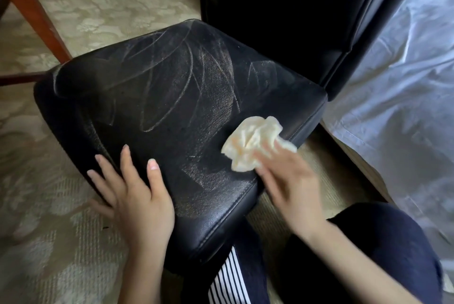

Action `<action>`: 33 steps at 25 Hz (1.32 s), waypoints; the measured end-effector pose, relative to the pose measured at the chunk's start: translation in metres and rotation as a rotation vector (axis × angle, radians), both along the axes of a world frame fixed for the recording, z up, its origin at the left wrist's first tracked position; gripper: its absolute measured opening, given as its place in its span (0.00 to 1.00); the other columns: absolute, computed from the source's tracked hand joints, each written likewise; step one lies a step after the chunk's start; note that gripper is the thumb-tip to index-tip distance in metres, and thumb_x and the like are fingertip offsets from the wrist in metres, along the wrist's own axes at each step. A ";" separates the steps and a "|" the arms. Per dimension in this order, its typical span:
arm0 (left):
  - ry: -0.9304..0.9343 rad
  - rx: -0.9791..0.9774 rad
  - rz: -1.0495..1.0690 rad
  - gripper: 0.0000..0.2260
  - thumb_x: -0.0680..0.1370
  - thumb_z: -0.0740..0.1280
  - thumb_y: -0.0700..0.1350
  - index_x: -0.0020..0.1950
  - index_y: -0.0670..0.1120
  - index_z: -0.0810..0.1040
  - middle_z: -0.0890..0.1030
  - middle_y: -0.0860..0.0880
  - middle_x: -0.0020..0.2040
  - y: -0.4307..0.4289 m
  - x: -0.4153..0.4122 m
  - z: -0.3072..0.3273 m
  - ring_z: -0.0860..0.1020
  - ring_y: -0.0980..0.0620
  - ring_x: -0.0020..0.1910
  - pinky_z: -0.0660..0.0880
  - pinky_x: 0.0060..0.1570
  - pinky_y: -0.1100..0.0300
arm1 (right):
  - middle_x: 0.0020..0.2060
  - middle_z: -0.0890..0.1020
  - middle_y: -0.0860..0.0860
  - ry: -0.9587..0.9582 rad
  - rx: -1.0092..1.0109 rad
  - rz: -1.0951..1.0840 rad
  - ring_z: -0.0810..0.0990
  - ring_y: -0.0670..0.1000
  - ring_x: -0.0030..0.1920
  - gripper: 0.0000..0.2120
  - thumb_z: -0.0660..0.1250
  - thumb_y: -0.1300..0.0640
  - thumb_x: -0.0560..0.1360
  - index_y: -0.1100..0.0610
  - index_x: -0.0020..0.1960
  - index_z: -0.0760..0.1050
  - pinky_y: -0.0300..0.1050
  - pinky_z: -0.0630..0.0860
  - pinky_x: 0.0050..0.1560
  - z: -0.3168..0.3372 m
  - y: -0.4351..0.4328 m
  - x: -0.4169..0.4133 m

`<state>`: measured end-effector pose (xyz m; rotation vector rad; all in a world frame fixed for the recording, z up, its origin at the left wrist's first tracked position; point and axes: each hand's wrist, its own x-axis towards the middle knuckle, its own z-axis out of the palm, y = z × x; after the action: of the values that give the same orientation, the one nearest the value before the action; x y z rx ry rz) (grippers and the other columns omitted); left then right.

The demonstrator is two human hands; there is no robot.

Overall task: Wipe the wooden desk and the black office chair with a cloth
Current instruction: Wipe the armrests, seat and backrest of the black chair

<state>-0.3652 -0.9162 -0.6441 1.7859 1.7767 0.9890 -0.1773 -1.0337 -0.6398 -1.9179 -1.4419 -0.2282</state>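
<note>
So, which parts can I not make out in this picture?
Head view:
- Wooden desk: only a leg shows; its top is cut off by the upper edge.
- Right hand on the cloth: motion blur hides its grip.
- Chair backrest: top cut off by the upper edge.
- Chair base: hidden under the seat.

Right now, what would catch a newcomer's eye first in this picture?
The black chair seat fills the middle, streaked with pale dusty swipe marks. At its right edge the right hand holds a crumpled cream cloth against the leather, while the left hand rests flat on the near-left corner.
</note>
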 end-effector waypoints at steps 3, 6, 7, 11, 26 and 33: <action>-0.018 -0.017 -0.009 0.35 0.73 0.43 0.64 0.77 0.50 0.58 0.48 0.44 0.79 0.002 -0.001 -0.001 0.43 0.45 0.77 0.40 0.71 0.39 | 0.61 0.79 0.48 -0.086 0.060 0.204 0.74 0.54 0.63 0.12 0.66 0.53 0.77 0.56 0.57 0.81 0.53 0.72 0.63 -0.011 -0.014 -0.042; -0.025 0.000 -0.001 0.35 0.73 0.43 0.64 0.76 0.49 0.60 0.50 0.44 0.79 0.003 -0.002 -0.001 0.44 0.45 0.77 0.41 0.71 0.39 | 0.60 0.80 0.50 -0.158 0.053 0.187 0.75 0.56 0.64 0.13 0.64 0.52 0.78 0.58 0.56 0.81 0.56 0.70 0.65 -0.008 -0.002 -0.029; -0.023 0.005 -0.004 0.35 0.74 0.43 0.64 0.76 0.49 0.60 0.50 0.44 0.79 0.003 -0.002 -0.001 0.44 0.45 0.77 0.42 0.71 0.39 | 0.60 0.80 0.51 -0.164 0.021 0.129 0.75 0.56 0.63 0.13 0.63 0.52 0.79 0.59 0.57 0.80 0.53 0.70 0.65 -0.005 0.005 -0.017; -0.035 0.016 0.002 0.34 0.74 0.42 0.64 0.76 0.50 0.60 0.51 0.46 0.79 0.003 -0.002 -0.002 0.44 0.46 0.78 0.43 0.72 0.40 | 0.52 0.80 0.55 -0.003 -0.141 -0.153 0.76 0.59 0.55 0.11 0.62 0.53 0.79 0.59 0.55 0.76 0.45 0.69 0.51 0.016 0.048 0.046; -0.273 0.101 -0.017 0.28 0.77 0.45 0.60 0.74 0.52 0.63 0.55 0.50 0.78 0.021 -0.022 -0.001 0.48 0.54 0.77 0.47 0.75 0.48 | 0.60 0.79 0.47 -0.126 -0.076 0.657 0.72 0.51 0.67 0.11 0.63 0.53 0.78 0.51 0.57 0.81 0.52 0.69 0.67 0.014 0.029 -0.036; -0.876 0.083 0.153 0.23 0.79 0.48 0.59 0.71 0.53 0.66 0.67 0.58 0.71 -0.004 -0.051 -0.015 0.63 0.62 0.72 0.57 0.74 0.53 | 0.58 0.81 0.47 -0.269 -0.208 1.017 0.74 0.53 0.66 0.12 0.62 0.51 0.77 0.50 0.53 0.82 0.52 0.71 0.65 0.029 0.090 -0.071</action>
<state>-0.4162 -0.9204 -0.6588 0.9832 1.3067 1.5998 -0.2485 -0.9441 -0.6107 -1.0940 -2.4949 0.1602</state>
